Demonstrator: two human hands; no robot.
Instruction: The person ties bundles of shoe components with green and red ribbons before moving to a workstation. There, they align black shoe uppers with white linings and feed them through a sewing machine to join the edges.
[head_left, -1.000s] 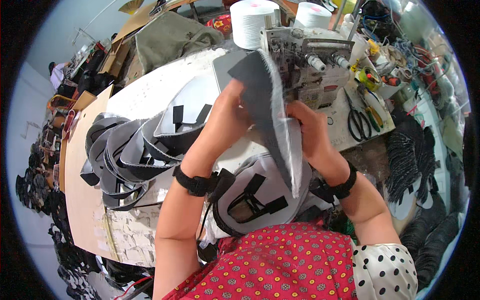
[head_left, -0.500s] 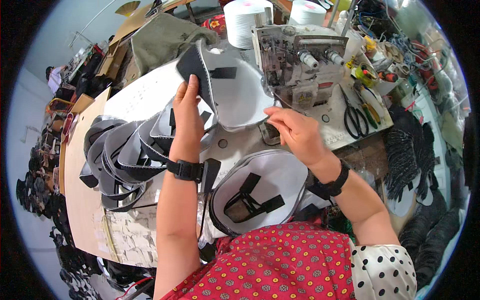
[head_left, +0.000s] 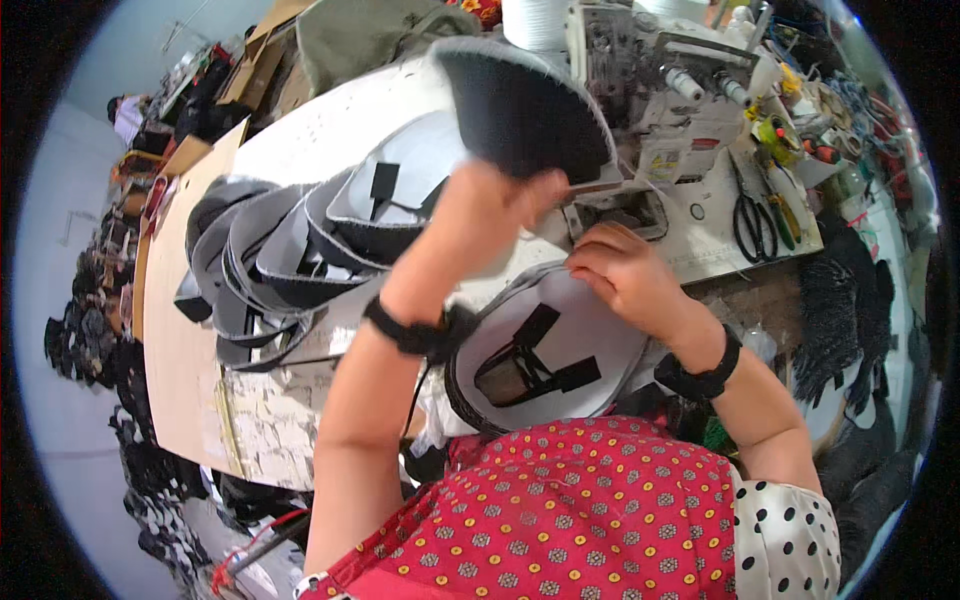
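A curved fabric piece, black on the face toward me and edged with pale stitching, stands tilted up beside the sewing machine. At its lower edge is my left hand, motion-blurred, with the fingers closed on it. Nearer to me lies a stack of oval grey-white fabric pieces; black straps sit on the top one. My right hand has its fingertips pinched at the far rim of that stack. To the left, several similar curved pieces lie overlapped on the table.
White thread cones stand behind the machine. Black scissors and pliers lie at the table's right. Black fringed bundles hang beyond that edge. Olive cloth is heaped at the back.
My left hand has swung rightward and nearer, turning the held piece so its black face shows. My right hand has dropped from the machine to the rim of the oval stack.
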